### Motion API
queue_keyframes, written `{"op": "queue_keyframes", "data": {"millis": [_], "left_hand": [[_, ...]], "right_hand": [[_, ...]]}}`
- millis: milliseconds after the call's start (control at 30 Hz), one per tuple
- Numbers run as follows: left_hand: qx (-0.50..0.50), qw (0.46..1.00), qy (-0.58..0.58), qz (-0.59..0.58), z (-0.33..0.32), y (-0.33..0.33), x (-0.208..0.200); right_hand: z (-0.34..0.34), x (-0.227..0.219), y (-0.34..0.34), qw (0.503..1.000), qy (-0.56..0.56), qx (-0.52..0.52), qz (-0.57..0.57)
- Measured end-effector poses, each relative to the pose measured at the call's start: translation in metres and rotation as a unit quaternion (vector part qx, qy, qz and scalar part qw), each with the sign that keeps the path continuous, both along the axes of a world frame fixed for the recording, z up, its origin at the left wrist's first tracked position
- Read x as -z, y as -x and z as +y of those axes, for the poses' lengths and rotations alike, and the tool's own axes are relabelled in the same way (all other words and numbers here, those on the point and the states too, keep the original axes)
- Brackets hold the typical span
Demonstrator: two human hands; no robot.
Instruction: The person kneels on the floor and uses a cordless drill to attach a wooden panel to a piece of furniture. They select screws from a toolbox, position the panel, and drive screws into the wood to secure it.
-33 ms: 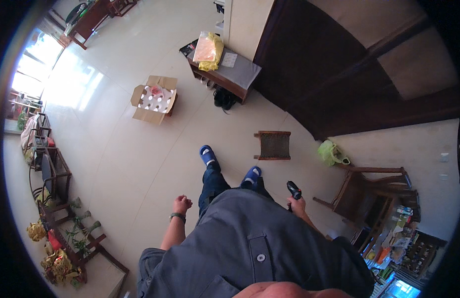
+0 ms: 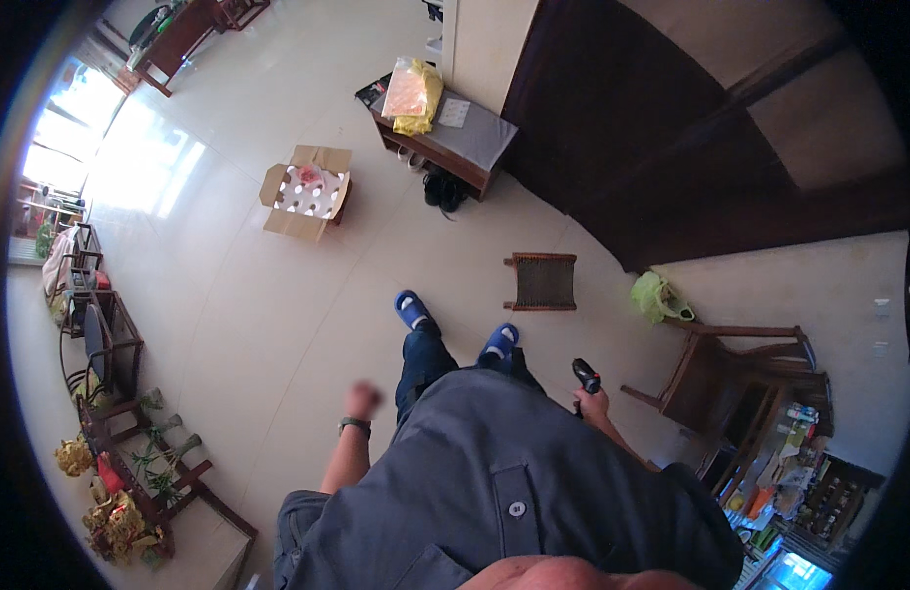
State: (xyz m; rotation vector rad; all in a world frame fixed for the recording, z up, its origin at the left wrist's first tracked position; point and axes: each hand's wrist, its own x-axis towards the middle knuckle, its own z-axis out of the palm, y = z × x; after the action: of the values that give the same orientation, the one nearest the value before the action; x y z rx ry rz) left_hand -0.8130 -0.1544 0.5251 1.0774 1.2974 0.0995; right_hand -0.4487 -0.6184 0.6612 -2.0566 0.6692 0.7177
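Observation:
My right hand [image 2: 592,403] is wrapped round a black handheld device [image 2: 585,375] with a rounded head and a small red spot; its exact kind cannot be made out. My left hand [image 2: 361,401], with a dark band on the wrist, hangs at my left side over the floor. Motion smears its fingers, and no object shows in it. Ahead on the floor sits an open cardboard box [image 2: 295,225], its flaps spread round a white-spotted layer with something pinkish on top. A low stool [image 2: 543,282] with a woven seat stands ahead of my right hand.
A shoe bench [image 2: 481,135] with a yellow bag [image 2: 415,115] on top and shoes below stands ahead. At right are a light green plastic bag [image 2: 656,295] and a wooden chair [image 2: 693,383]. Wooden racks with plants [image 2: 165,472] line the left. Glossy pale tiles [image 2: 229,324] surround my blue-slippered feet.
My left hand has gone from fairly sharp, with curled fingers, to blurred. The black device in my right hand has shifted slightly to the right.

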Motion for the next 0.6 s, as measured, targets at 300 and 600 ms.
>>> {"op": "queue_keyframes", "data": {"millis": [300,600], "left_hand": [[0.149,0.972,-0.153,-0.100,-0.068,0.023,0.129],[0.071,0.993,-0.087,0.021,-0.053,0.169,0.066]], "right_hand": [[-0.288,0.172,0.055,0.927,-0.337,0.163,-0.009],[-0.087,0.079,0.098,0.955,0.111,-0.275,-0.001]]}}
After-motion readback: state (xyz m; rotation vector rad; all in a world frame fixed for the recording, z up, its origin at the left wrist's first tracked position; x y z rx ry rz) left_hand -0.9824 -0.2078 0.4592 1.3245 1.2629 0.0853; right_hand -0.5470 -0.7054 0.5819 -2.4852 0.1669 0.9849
